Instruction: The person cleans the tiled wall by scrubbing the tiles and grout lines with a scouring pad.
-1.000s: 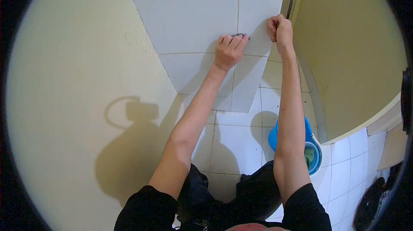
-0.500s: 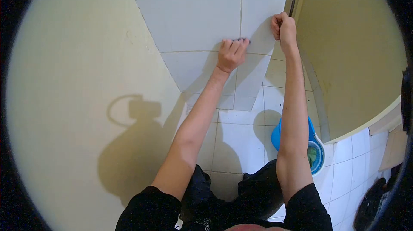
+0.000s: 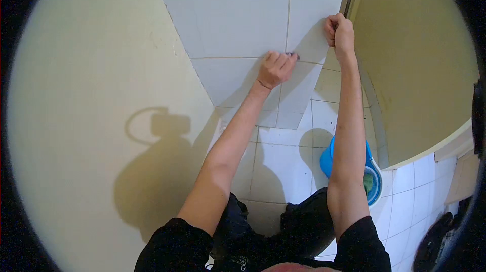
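My left hand [image 3: 276, 71] is closed on a small dark object [image 3: 297, 57], mostly hidden by the fingers, its kind unclear. It presses against the white tiled wall [image 3: 238, 19], close to where an upright grout line meets a level one. My right hand [image 3: 341, 35] is curled into a fist at the right edge of that wall, beside a narrow dark gap. Whatever its fingers hold, if anything, is hidden.
Below my right forearm stands a blue bucket [image 3: 327, 162] with something green inside, on the white tiled floor [image 3: 283, 163]. A cream wall [image 3: 96, 69] rises on the left, a curved cream panel [image 3: 415, 69] on the right. Dark items [image 3: 436, 239] lie lower right.
My left hand has slid slightly down the tiles with the dark object. My right fist stays at the wall's edge. The whole view has shifted a little.
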The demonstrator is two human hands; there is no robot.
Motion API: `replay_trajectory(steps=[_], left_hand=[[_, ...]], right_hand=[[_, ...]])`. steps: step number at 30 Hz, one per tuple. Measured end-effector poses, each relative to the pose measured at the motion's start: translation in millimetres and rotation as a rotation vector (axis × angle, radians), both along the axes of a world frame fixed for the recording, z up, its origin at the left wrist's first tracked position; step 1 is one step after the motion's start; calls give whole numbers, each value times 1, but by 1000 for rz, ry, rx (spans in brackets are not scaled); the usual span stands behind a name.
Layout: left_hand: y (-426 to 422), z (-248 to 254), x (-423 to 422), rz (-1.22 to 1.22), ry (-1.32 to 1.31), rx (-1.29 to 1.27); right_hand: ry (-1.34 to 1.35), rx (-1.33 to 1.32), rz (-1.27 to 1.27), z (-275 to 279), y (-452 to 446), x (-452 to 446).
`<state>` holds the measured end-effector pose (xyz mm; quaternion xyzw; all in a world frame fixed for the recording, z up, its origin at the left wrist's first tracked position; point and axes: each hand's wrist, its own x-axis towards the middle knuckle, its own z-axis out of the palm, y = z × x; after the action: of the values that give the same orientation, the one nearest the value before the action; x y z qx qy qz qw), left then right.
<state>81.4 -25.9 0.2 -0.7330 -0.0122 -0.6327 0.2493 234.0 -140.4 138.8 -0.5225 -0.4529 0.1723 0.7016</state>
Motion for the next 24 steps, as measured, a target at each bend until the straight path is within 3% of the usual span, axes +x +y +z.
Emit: replay_trajectory(steps=[4,10,13,17,19,24], left_hand=[[4,-1,-3,-48,155,67],[-2,67,9,45,-106,-14],[0,49,12,49,-127,13],[2,3,10,-2,56,50],[-4,14,10,-47,117,63],[-12,60,18,-7,-29,-36]], right_hand=[[10,-7,3,-3,0,-2],[3,5,46,-3,0,9],[-27,5,23,-3,0,8],[-2,7,21,0,-3,0],[-44,24,32,-3,-1,5],[13,18,63,-2,1,10]])
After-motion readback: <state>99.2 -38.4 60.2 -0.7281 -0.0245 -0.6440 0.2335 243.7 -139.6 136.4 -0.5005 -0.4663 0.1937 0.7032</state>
